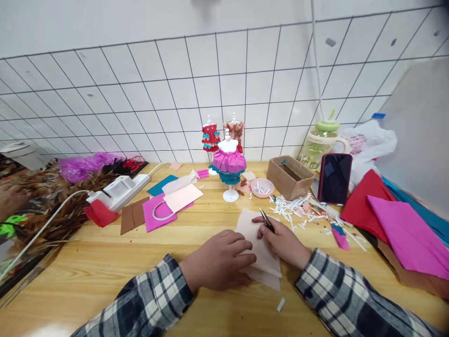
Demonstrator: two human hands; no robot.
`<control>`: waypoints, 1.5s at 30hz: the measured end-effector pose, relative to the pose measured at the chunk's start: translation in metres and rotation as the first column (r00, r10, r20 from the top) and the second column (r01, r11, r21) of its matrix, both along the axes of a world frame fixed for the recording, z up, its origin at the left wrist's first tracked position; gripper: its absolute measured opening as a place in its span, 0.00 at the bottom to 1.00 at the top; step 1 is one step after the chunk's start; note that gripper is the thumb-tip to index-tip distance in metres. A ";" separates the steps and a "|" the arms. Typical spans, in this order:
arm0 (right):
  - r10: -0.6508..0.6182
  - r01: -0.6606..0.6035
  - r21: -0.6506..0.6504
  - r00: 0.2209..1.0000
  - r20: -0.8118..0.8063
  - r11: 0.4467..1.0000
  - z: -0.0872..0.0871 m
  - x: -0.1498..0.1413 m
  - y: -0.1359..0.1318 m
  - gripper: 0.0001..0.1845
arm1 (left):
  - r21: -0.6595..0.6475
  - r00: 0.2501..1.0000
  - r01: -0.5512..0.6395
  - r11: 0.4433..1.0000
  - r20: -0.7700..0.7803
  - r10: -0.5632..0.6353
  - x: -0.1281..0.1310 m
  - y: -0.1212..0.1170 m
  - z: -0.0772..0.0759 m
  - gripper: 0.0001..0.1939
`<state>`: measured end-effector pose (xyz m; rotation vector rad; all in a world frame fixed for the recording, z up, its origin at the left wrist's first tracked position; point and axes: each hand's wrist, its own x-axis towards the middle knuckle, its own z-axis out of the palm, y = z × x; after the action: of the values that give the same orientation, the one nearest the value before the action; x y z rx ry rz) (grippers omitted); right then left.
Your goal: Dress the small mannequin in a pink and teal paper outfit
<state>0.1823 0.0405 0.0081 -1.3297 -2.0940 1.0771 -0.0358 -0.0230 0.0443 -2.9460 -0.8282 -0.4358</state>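
Note:
Pale pinkish crepe paper (246, 221) lies in layers on the wooden table in front of me. My left hand (222, 260) rests at its left edge, fingers stretched out over the sheet and holding nothing. On the right side of the sheet, my right hand (282, 241) is closed around a dark pen (267, 221) with a shiny end. Behind the paper stands a small white dress form in a magenta and teal paper dress (229, 162). Two more dressed forms are behind it, one with a red paper outfit (210, 138), one in brown ruffles (235, 128).
White paper scraps (291, 208) spread beside a pink dish (262, 187) and a cardboard box (290, 178). A phone (335, 179) leans before a bottle (322, 140). Coloured sheets (410, 234) lie right; a power strip (122, 194) sits left. Another person's hand (12, 201) shows far left.

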 end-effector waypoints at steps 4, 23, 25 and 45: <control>0.089 -0.151 0.240 0.964 0.249 0.959 0.000 0.010 0.007 0.19 | -0.160 0.998 -0.002 0.987 -0.061 -0.008 -0.004 0.007 -0.002 0.24; -0.286 -0.049 0.618 0.856 0.431 0.785 0.011 0.037 0.024 0.18 | -0.202 0.984 -0.133 0.970 -0.140 0.106 -0.017 0.014 0.005 0.03; -0.127 -0.111 0.624 0.937 0.325 0.774 0.016 0.028 0.013 0.14 | -0.197 0.985 -0.154 0.968 -0.110 0.134 -0.020 0.017 0.004 0.07; 0.269 -0.492 0.291 0.782 0.562 0.821 0.034 0.003 -0.023 0.14 | -0.351 0.946 -0.322 0.879 -0.102 0.306 -0.039 0.016 0.013 0.27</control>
<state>0.1848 0.0173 0.0423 -1.0423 -2.8821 0.3553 -0.0750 -0.0066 0.0578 -3.0305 -1.5009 -0.2123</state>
